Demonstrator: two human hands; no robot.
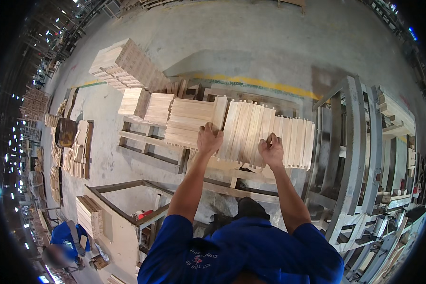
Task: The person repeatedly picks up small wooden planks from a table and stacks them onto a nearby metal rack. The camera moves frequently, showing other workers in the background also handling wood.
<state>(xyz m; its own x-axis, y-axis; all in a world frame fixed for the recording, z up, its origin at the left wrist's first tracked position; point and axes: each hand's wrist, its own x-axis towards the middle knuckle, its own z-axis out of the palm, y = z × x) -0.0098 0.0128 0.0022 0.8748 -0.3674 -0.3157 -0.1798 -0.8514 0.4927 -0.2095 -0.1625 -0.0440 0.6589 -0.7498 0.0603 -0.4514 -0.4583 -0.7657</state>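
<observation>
Workshop hall, grey concrete floor (251, 42) with a yellow painted line (260, 83) crossing it. Low wooden rack (146, 142) in the middle, carrying stacks of pale wooden slats.

Item one: row of slats (251, 132) standing on edge, side by side, on the right part of the rack, straight ahead of the person. Left hand (209, 138) rests on the near left end of this row, fingers curled over the slat tops, gripping. Right hand (271, 150) closed around the near edge of slats further right in the same row. Both arms stretched forward, blue sleeves at the lower edge.

Item two: flat stacks of boards (189, 120) just left of the row, touching it. Further stacks (146, 106) beyond.

Item three: large stepped pile of slats (123, 64) on the floor, well apart, upper left.

Item four: grey metal frame (355, 142) on the right, near the row's end.

Item five: another person in blue (66, 236), lower left, beside a small stack (89, 215)
</observation>
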